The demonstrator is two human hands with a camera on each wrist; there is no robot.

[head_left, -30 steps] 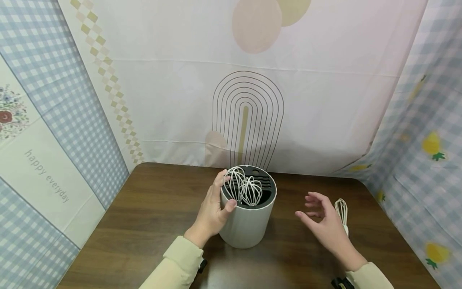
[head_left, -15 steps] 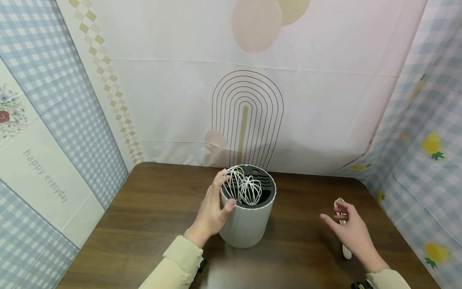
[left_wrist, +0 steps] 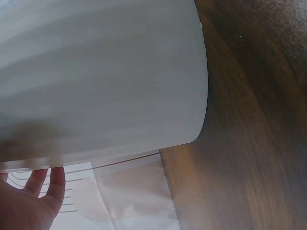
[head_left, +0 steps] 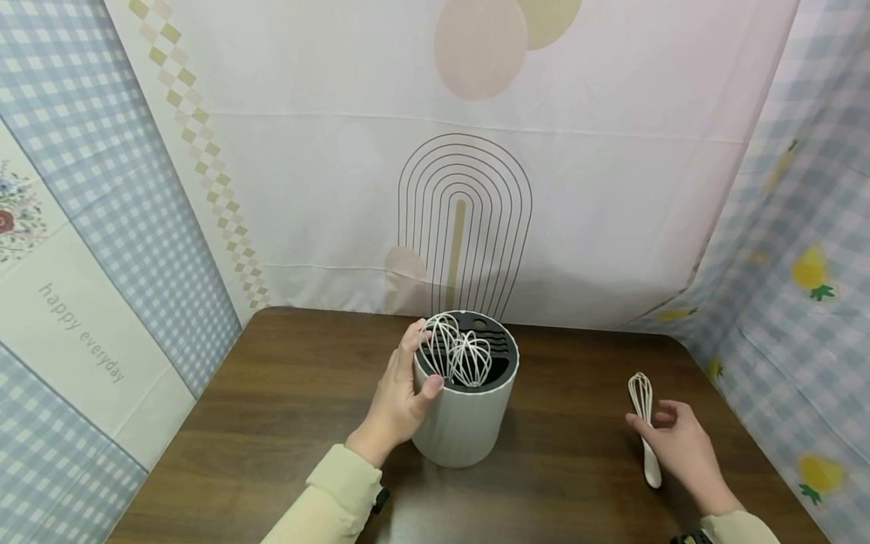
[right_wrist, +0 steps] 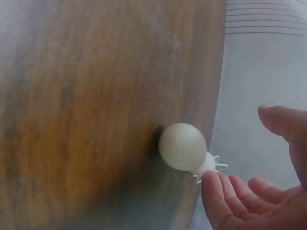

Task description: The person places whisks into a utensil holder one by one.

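A white utensil holder (head_left: 462, 427) with a black slotted top stands upright on the table. Two white-wire whisks, a taller one (head_left: 440, 344) and a shorter one (head_left: 472, 359), stand in its front opening, heads up. My left hand (head_left: 397, 400) grips the holder's left side at the rim, thumb in front and fingers behind; the left wrist view shows fingertips (left_wrist: 56, 184) against its wall. At the right a third whisk (head_left: 651, 465) lies on the table, its pale handle toward me. Over it hovers my right hand (head_left: 683, 446), thumb and fingers spread apart on either side.
The brown wooden table (head_left: 292, 438) has a back edge against a white patterned cloth (head_left: 326, 189). Blue checked cloths hang at the left (head_left: 136, 151) and right (head_left: 782, 363). Table surface lies between the holder and the loose whisk.
My right hand has moved right and toward me, lowering to the loose whisk, which now shows more fully. The left hand and the holder have stayed in place.
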